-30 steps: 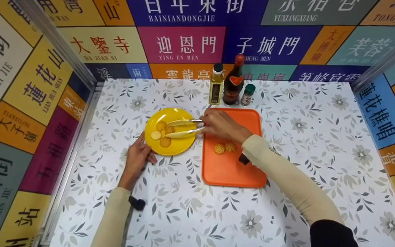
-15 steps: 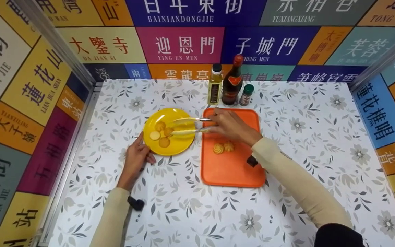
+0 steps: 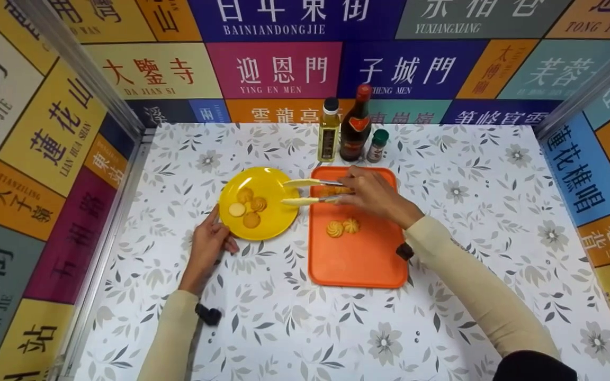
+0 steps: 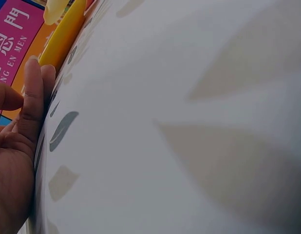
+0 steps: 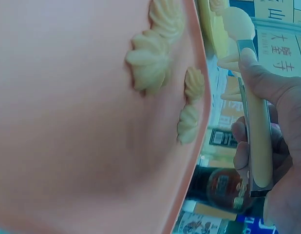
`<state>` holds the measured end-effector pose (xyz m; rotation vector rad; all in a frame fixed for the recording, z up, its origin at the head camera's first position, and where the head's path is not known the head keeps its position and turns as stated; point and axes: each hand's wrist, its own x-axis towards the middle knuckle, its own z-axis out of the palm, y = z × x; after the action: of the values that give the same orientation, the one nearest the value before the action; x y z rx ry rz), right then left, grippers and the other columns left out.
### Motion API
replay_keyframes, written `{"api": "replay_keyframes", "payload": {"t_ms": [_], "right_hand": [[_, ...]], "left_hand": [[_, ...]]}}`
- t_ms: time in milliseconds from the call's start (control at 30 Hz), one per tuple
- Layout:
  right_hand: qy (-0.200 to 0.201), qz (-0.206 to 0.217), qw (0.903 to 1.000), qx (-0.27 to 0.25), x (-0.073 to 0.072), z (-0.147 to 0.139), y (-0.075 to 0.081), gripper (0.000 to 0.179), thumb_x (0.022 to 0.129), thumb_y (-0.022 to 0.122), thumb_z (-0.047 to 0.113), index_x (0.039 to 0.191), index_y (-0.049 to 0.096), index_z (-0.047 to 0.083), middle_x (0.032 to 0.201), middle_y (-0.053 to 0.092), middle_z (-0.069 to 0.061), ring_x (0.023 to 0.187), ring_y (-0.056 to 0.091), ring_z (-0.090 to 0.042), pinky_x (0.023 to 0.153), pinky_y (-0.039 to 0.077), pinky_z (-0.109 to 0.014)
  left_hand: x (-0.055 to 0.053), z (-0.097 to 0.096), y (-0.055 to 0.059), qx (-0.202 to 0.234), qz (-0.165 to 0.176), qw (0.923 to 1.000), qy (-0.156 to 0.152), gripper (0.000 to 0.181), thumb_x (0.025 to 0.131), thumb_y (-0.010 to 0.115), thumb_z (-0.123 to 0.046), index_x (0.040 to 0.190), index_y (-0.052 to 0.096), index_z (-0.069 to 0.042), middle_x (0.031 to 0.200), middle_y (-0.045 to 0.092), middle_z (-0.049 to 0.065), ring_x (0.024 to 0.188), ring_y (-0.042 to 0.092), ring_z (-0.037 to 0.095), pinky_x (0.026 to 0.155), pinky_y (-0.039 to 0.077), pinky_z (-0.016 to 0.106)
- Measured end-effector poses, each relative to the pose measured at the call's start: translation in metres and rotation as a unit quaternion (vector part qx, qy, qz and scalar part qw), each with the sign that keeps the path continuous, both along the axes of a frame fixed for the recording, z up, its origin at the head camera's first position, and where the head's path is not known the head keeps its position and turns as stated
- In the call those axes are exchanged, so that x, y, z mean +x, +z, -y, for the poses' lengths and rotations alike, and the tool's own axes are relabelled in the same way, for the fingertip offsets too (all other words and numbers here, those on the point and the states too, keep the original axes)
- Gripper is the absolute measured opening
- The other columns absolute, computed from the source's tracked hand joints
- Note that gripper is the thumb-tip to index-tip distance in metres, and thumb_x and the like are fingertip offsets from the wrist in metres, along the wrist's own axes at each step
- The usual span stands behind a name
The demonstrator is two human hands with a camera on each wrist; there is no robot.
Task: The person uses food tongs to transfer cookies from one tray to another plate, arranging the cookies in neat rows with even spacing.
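Left hand [image 3: 209, 241] rests fairly straight fingers against the yellow plate [image 3: 281, 214], probably steadying it, four cookies [image 3: 258, 204] just past the fingertips. Right hand's [image 3: 378, 194] curled round spread tongs [image 3: 299, 201], nothing between the tips, orange tray [image 3: 358, 264] below its fingers, presumably for easy reach.

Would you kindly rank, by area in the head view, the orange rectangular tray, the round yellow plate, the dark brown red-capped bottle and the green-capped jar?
Largest to smallest:
1. Orange rectangular tray
2. Round yellow plate
3. Dark brown red-capped bottle
4. Green-capped jar
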<state>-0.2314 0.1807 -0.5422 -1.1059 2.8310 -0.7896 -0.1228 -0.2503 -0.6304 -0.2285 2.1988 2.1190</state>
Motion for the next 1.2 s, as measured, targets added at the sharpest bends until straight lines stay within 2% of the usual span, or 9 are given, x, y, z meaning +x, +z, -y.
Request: {"api": "replay_keyframes", "payload": {"t_ms": [333, 567, 767, 1000, 1200], "right_hand": [[-0.015, -0.008, 0.9997, -0.017, 0.003, -0.025, -0.004, 0.047, 0.096, 0.088, 0.03, 0.133, 0.079, 0.003, 0.103, 0.065, -0.015, 0.089, 0.063, -0.028, 0.074, 0.054, -0.041], [-0.045, 0.01, 0.9986, -0.026, 0.008, -0.041, -0.007, 0.048, 0.094, 0.09, 0.03, 0.133, 0.079, 0.004, 0.104, 0.066, -0.015, 0.09, 0.059, -0.029, 0.076, 0.05, -0.041], [-0.07, 0.022, 0.9969, -0.029, 0.013, -0.053, -0.01, 0.049, 0.095, 0.089, 0.033, 0.134, 0.079, 0.004, 0.111, 0.065, -0.014, 0.094, 0.062, -0.029, 0.081, 0.054, -0.044], [-0.081, 0.023, 0.996, -0.027, 0.016, -0.066, -0.013, 0.049, 0.094, 0.09, 0.032, 0.132, 0.08, 0.004, 0.106, 0.062, -0.012, 0.087, 0.059, -0.028, 0.075, 0.049, -0.041], [-0.092, 0.018, 0.9953, -0.023, 0.016, -0.078, -0.015, 0.047, 0.093, 0.091, 0.031, 0.129, 0.08, 0.002, 0.109, 0.064, -0.012, 0.088, 0.059, -0.028, 0.075, 0.049, -0.041]], "left_hand": [[-0.001, 0.0, 0.0, 0.003, 0.01, 0.9999, 0.007, 0.072, 0.109, 0.055, -0.001, 0.175, 0.028, -0.012, 0.077, 0.069, 0.024, 0.058, 0.072, 0.027, 0.057, 0.066, 0.037], [-0.001, -0.001, 0.001, 0.005, 0.014, 0.9998, 0.011, 0.073, 0.109, 0.055, -0.002, 0.175, 0.027, -0.011, 0.078, 0.071, 0.025, 0.058, 0.072, 0.027, 0.056, 0.066, 0.037], [-0.001, -0.002, 0.0, 0.008, 0.01, 0.9999, 0.011, 0.072, 0.109, 0.055, -0.001, 0.175, 0.028, -0.01, 0.077, 0.071, 0.024, 0.057, 0.072, 0.026, 0.056, 0.066, 0.036], [-0.001, -0.001, 0.0, 0.007, 0.012, 0.9998, 0.012, 0.071, 0.109, 0.055, -0.001, 0.175, 0.029, -0.01, 0.079, 0.071, 0.028, 0.057, 0.072, 0.027, 0.056, 0.066, 0.036], [-0.002, -0.002, 0.001, 0.008, 0.02, 0.9997, 0.014, 0.073, 0.109, 0.056, -0.002, 0.175, 0.028, -0.012, 0.08, 0.071, 0.028, 0.058, 0.071, 0.027, 0.057, 0.066, 0.036]]}}
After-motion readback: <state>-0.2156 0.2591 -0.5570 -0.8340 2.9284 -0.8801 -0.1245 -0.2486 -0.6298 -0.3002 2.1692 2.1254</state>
